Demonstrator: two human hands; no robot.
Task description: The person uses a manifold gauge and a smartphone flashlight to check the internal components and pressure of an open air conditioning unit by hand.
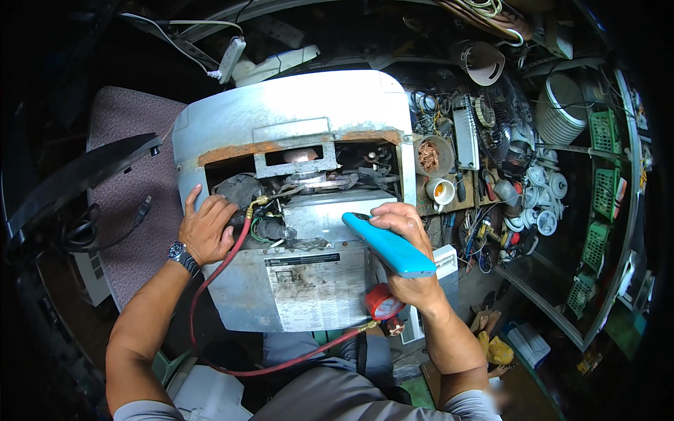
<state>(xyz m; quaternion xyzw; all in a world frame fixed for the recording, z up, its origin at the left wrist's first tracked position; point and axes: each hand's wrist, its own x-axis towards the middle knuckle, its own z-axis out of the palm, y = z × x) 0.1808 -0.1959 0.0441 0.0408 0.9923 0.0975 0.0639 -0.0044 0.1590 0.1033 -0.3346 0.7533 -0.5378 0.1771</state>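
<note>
A worn silver metal appliance casing (298, 105) lies before me, its opening showing dark, dirty machine parts. My left hand (206, 226), with a watch on its wrist, rests at the opening's left edge, fingers apart and bent, their tips partly hidden. My right hand (411, 238) grips a turquoise, phone-like slab (392, 245) tilted above the casing. A red hose (223, 270) runs from a brass fitting (261, 201) in the opening, loops by my lap and reaches a red round gauge (383, 303) below my right hand. A label sheet (309, 291) covers the near panel.
To the right are a bowl of copper-coloured pieces (430, 156), a white mug (441, 193), hand tools, white round parts (546, 200) and green baskets (605, 191). A patterned pinkish surface (130, 182) and a black curved panel (77, 179) lie left. A power strip (230, 59) stands behind.
</note>
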